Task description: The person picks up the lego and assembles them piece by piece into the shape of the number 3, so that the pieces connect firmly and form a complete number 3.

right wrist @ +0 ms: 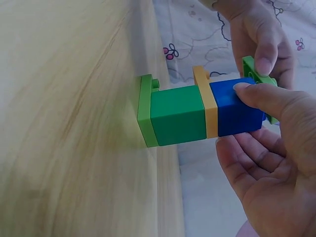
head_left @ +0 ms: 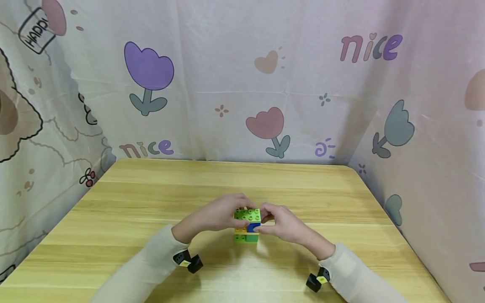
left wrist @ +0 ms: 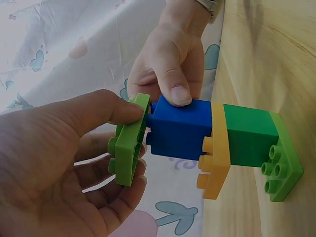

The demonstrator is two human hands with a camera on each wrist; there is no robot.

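A tower of toy building bricks stands upright on the table. From the bottom it has a light green plate (left wrist: 291, 165), a green brick (left wrist: 251, 134), an orange plate (left wrist: 220, 148) and a blue brick (left wrist: 180, 129). My left hand (head_left: 223, 212) pinches another light green plate (left wrist: 131, 143) between thumb and fingers, tilted at the top of the blue brick; whether its far end touches the studs I cannot tell. My right hand (head_left: 284, 223) grips the blue brick, thumb on one side and fingers on the other, as the right wrist view shows.
The wooden table (head_left: 159, 185) reaches back to a patterned curtain (head_left: 223, 63), which also hangs along both sides. Small black devices are strapped to the left sleeve (head_left: 161, 244) and the right sleeve (head_left: 350, 263).
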